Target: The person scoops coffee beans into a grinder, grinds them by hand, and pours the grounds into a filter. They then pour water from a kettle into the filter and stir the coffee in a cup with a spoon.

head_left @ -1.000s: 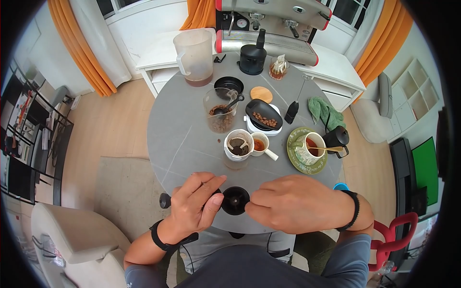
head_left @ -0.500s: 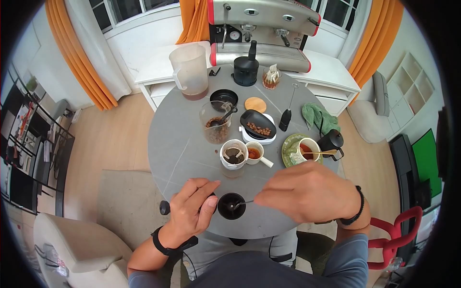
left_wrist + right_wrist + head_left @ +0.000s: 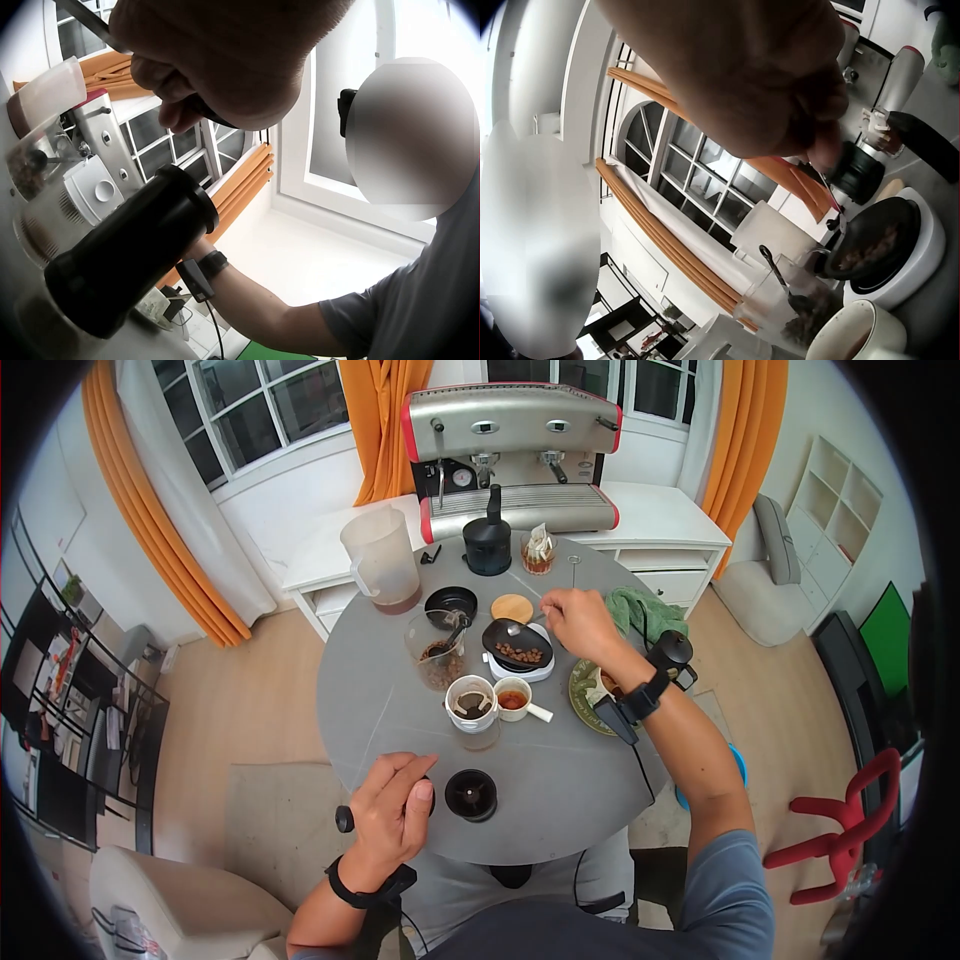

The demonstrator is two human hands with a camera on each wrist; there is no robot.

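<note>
My left hand grips a crank piece, its black knob beside the hand and its metal bar showing in the left wrist view. Just right of that hand an open black cylinder stands upright, with a small pin at its centre. Stretched forward, my right hand pinches a thin metal tool, whose end reaches a black tray of brown beans. The tray rests on a white scale. In the right wrist view the tool meets the tray's edge.
A dripper and a white handled cup stand before the scale. Left of it is a clear bean container. Under my right forearm lies a green saucer; a black kettle and green cloth are at the right.
My right hand has moved from beside the black cylinder, forward to the tray, carrying the thin tool. The left hand keeps its grip. The head view has tilted up.
</note>
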